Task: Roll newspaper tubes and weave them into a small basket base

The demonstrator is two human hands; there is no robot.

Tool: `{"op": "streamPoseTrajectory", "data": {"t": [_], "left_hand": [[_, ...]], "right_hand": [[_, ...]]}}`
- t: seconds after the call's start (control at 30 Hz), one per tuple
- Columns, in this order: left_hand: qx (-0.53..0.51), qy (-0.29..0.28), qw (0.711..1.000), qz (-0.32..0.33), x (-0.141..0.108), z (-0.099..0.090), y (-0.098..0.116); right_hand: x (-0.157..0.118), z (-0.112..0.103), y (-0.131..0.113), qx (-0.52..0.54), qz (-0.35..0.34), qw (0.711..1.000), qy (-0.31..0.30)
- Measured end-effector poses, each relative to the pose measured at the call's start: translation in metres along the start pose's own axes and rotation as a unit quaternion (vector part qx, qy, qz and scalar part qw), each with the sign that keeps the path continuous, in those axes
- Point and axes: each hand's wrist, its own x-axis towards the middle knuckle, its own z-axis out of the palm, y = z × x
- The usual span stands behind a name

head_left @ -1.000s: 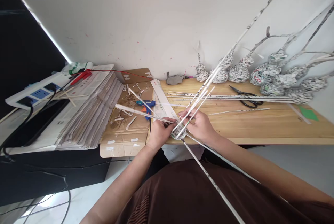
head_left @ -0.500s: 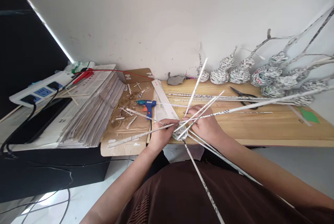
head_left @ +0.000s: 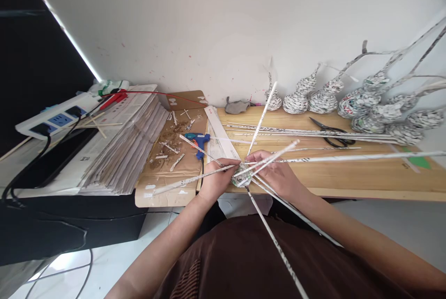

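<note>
A small woven piece of rolled newspaper (head_left: 243,176) is held over the bench's front edge, with several paper rods sticking out all round it. My left hand (head_left: 218,178) is closed on its left side, fingertips at the rim. On the right, my right hand (head_left: 273,173) pinches a long paper rod (head_left: 334,157) close to the woven piece; that rod stretches far to the right. One rod (head_left: 261,120) points up and away, and another (head_left: 277,245) slants down across the brown apron. The fingertips are partly hidden by crossing rods.
A blue glue gun (head_left: 200,143) lies on stained cardboard (head_left: 184,169) among paper scraps. Stacked newspapers (head_left: 134,145) and a power strip (head_left: 59,115) are at left. Black scissors (head_left: 331,132), loose rods (head_left: 303,132) and several woven gourd shapes (head_left: 322,102) lie along the back right.
The long rod at right has swung lower, nearer level. Short crossing rods at the woven piece have dipped, and a rod on the left has tilted up. Both hands keep nearly the same place.
</note>
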Motion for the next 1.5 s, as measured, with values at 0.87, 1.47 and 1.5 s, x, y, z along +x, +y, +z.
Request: {"op": "streamPoseTrajectory", "data": {"t": [0.87, 1.47, 1.5], "left_hand": [[0.029, 0.017, 0.999, 0.020, -0.002, -0.003, -0.004], [0.020, 0.008, 1.000, -0.006, -0.002, -0.001, -0.004], [0.020, -0.002, 1.000, -0.015, -0.001, -0.002, -0.004]], "right_hand": [[0.014, 0.012, 0.029, 0.158, 0.195, 0.967, 0.053], [0.014, 0.006, 0.014, 0.111, 0.206, 0.972, -0.007], [0.013, 0.006, 0.015, 0.112, 0.202, 0.973, -0.007]]}}
